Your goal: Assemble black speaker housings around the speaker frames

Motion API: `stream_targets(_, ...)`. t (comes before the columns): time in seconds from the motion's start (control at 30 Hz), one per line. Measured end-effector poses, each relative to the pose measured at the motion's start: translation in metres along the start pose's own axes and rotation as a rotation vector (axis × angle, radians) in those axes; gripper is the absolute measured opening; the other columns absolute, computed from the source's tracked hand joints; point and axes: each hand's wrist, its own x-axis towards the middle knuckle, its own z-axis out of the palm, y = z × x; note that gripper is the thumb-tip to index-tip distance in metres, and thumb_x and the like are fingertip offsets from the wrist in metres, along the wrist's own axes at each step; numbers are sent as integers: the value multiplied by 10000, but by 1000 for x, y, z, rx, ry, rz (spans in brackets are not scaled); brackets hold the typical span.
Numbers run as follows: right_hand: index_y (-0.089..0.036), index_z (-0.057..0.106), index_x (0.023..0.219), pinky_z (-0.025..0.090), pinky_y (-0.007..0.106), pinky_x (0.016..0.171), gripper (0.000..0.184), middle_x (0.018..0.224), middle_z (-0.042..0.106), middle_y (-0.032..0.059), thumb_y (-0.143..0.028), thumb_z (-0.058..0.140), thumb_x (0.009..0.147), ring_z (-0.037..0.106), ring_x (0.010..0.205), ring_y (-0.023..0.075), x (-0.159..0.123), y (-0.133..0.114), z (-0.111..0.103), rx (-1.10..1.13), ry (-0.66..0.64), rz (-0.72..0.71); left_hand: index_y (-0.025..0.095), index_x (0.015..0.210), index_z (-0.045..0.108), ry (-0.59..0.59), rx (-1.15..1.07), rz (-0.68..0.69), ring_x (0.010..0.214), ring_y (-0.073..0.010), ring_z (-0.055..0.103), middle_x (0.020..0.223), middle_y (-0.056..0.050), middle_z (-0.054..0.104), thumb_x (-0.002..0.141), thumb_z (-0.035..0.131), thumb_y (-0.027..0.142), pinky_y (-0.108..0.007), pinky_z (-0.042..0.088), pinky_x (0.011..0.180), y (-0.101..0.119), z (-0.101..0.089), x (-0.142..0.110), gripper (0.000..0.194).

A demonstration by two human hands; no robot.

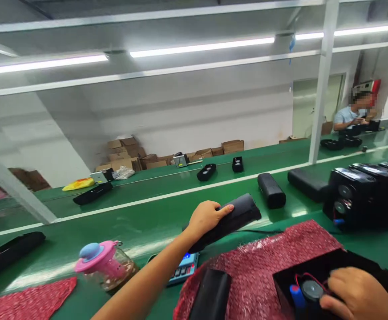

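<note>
My left hand (pixel 209 218) grips a long black speaker casing (pixel 239 218), thumb on top, above the green bench. At lower right, my right hand (pixel 356 291) curls its fingers inside an open black speaker housing (pixel 284 284); what they pinch, if anything, is hidden. Beside those fingers show red wires (pixel 302 276), a round speaker driver (pixel 312 290) and a blue cylinder (pixel 297 295). Under the housing lies red bubble wrap (pixel 247 271). Another black casing (pixel 210 295) rests on the wrap's left part.
A blue device with a lit display (pixel 182 271) sits below my left forearm. Left of it stands a jar with a pink lid (pixel 109 266). Black casings (pixel 271 191) lie along the bench; stacked speaker units (pixel 354 200) stand right. A person (pixel 347 116) sits far right.
</note>
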Motion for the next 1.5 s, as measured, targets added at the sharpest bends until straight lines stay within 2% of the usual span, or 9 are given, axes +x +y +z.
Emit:
stream_targets(0.2,-219,487,545,206,325,509,586,497,503,-7,-570,265,958,463,448,162,-42,-14,-40,-100,-129,35,178,620,628,-116,92,225,623,-177,547,665,-54,623,789,366,714,-279,199,506,94,58,-47,620)
stream_targets(0.37,-203,520,551,185,324,532,647,511,533,1,-583,195,961,468,476,157,-61,-31,-56,-2,-212,143,173,710,656,-160,137,323,746,-230,610,789,-89,667,812,385,676,-277,324,569,128,94,-64,581)
stream_targets(0.47,-196,550,584,189,326,549,633,559,569,22,-614,233,937,492,524,169,-59,-37,-64,41,-342,259,170,760,658,-196,148,351,795,-249,626,833,-101,677,842,385,622,-294,393,639,136,103,-67,534)
stream_targets(0.63,-180,591,621,190,317,545,601,627,614,52,-758,478,735,542,577,215,-51,-37,-64,-8,-544,370,175,994,627,-245,112,391,962,-264,602,1031,-119,658,890,329,481,-332,424,784,147,99,-58,440)
stream_targets(0.77,-179,613,627,178,313,522,622,631,627,53,-783,486,703,556,570,208,-47,-33,-59,-8,-598,371,199,932,662,-401,63,372,851,-235,635,951,-79,693,849,369,494,-287,433,677,151,93,-43,424)
stream_targets(0.87,-182,613,608,184,316,519,641,606,619,54,-803,472,686,556,563,209,-46,-32,-56,-34,-594,375,213,774,682,-504,32,354,721,-190,644,795,-31,702,827,387,531,-243,406,573,152,92,-39,437)
stream_targets(1.0,-183,611,596,216,318,525,654,599,615,53,-824,486,642,561,571,216,-46,-34,-50,-66,-585,401,192,693,676,-409,66,257,708,-250,646,735,-88,688,813,266,675,-289,392,564,159,99,-46,645)
stream_targets(1.13,-181,617,591,249,311,524,718,569,607,49,-878,442,611,541,534,193,-45,-33,-43,-84,-613,395,182,718,686,-286,100,197,791,-321,649,806,-145,695,803,247,694,-343,404,615,166,106,-48,680)
stream_targets(1.5,-187,584,501,198,288,451,858,480,567,32,-953,215,618,525,452,164,-47,-23,-37,-72,-642,334,226,785,718,-349,71,186,826,-325,652,832,-129,707,791,260,705,-360,427,670,167,107,-32,663)
